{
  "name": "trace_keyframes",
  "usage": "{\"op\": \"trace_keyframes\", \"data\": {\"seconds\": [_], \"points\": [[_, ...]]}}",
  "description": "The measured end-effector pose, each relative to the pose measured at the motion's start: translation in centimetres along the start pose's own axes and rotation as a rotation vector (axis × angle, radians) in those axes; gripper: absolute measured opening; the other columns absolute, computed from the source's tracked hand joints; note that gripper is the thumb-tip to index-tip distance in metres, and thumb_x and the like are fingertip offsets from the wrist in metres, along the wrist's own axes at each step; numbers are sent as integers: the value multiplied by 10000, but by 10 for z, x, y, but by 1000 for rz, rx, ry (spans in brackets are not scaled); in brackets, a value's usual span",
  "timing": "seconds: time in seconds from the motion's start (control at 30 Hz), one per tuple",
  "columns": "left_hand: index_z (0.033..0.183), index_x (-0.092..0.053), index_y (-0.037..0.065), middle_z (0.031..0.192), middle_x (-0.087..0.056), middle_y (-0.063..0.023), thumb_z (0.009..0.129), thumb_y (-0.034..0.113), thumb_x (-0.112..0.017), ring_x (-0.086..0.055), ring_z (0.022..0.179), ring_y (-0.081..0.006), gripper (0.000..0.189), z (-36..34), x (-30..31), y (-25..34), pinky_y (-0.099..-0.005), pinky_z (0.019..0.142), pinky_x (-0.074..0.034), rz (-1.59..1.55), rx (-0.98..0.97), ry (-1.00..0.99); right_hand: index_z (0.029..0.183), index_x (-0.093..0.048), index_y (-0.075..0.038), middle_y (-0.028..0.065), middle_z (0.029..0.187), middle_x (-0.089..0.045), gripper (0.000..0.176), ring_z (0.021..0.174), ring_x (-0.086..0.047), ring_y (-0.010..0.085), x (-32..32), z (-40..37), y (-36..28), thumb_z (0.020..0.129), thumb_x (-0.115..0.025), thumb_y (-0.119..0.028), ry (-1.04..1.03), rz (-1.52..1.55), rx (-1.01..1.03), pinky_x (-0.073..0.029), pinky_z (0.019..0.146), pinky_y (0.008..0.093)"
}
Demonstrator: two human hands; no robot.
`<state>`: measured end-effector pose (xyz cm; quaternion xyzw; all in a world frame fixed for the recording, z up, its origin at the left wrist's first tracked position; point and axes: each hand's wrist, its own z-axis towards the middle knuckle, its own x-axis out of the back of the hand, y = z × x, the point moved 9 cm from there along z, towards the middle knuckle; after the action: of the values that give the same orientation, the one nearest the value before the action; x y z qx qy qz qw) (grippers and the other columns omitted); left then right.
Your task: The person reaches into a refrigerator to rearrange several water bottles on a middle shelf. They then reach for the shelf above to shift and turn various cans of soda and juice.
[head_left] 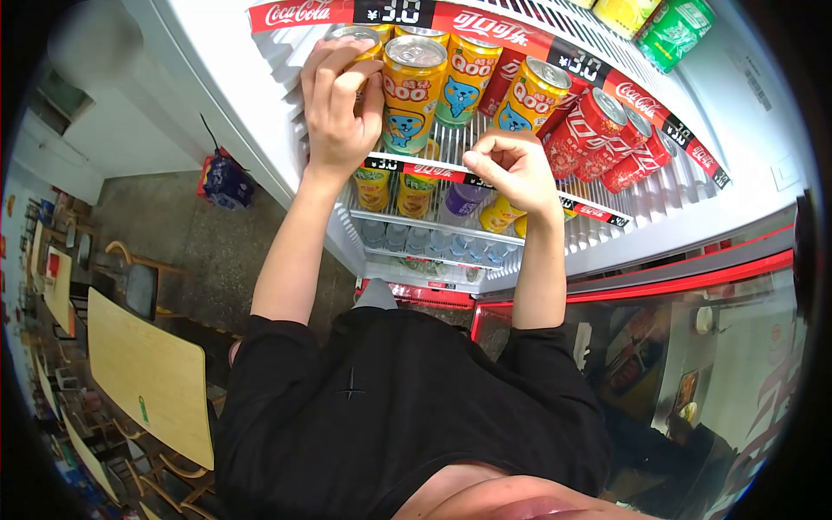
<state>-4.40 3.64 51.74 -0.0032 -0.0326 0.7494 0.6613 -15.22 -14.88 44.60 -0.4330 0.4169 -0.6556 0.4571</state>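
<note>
My left hand (342,113) is up at the left end of the fridge's top visible can shelf. Its fingers curl around an orange drink can (363,35), mostly hidden behind them. Just to its right stands an orange Qoo can (412,91) with a blue cartoon figure, upright in front of another Qoo can (466,78). My right hand (520,171) is closed at the shelf's front edge, fingers curled and thumb pointing left. Directly behind it is a third Qoo can (530,91), its lower part covered. Whether those fingers hold anything is hidden.
Red Coca-Cola cans (589,134) fill the shelf's right side. A red price strip (485,26) crosses above, with a green can (676,33) higher up. Lower shelves hold yellow drinks (417,195) and bottles. The glass door (659,347) stands open at right; tables (147,373) are at left.
</note>
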Motion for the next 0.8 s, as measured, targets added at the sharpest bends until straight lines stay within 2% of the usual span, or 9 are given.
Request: {"op": "trace_keyframes", "data": {"seconds": [0.4, 0.5, 0.6, 0.7, 0.8], "points": [[1058, -610, 74, 1235, -653, -72, 765, -91, -735, -595, 1197, -338, 358, -1, 0, 0, -512, 1072, -449, 14, -1, -5, 829, -673, -51, -97, 718, -566, 191, 642, -464, -23, 0, 0, 1, 955, -765, -161, -11, 28, -1, -346, 551, 193], [1075, -612, 54, 1254, -661, -112, 787, -95, -729, -577, 1243, -351, 345, -2, -1, 0, -522, 1100, -424, 13, -1, -34, 829, -674, -49, -96, 717, -567, 190, 640, -463, -23, 0, 0, 0, 958, -761, -157, -4, 27, 4, -344, 551, 192], [1068, -613, 53, 1258, -661, -111, 785, -96, -730, -577, 1245, -348, 341, -2, -1, 0, -521, 1101, -422, 14, 1, -32, 828, -675, -47, -95, 718, -569, 190, 640, -465, -23, 0, 0, 0, 959, -760, -155, -11, 27, 18, -344, 550, 193], [1033, -618, 75, 1239, -653, -71, 763, -89, -736, -593, 1203, -333, 336, -1, 0, 0, -512, 1082, -445, 21, 2, -8, 827, -677, -45, -94, 719, -574, 191, 641, -470, -23, 1, 0, 2, 961, -758, -154, 5, 14, 12, -349, 550, 192], [1022, -619, 74, 1241, -653, -71, 759, -91, -738, -593, 1204, -334, 333, -1, 0, 0, -511, 1085, -445, 24, 3, -7, 829, -679, -46, -95, 720, -579, 189, 641, -472, -24, 0, 0, 0, 963, -756, -156, 4, 17, 10, -353, 552, 191]]}}
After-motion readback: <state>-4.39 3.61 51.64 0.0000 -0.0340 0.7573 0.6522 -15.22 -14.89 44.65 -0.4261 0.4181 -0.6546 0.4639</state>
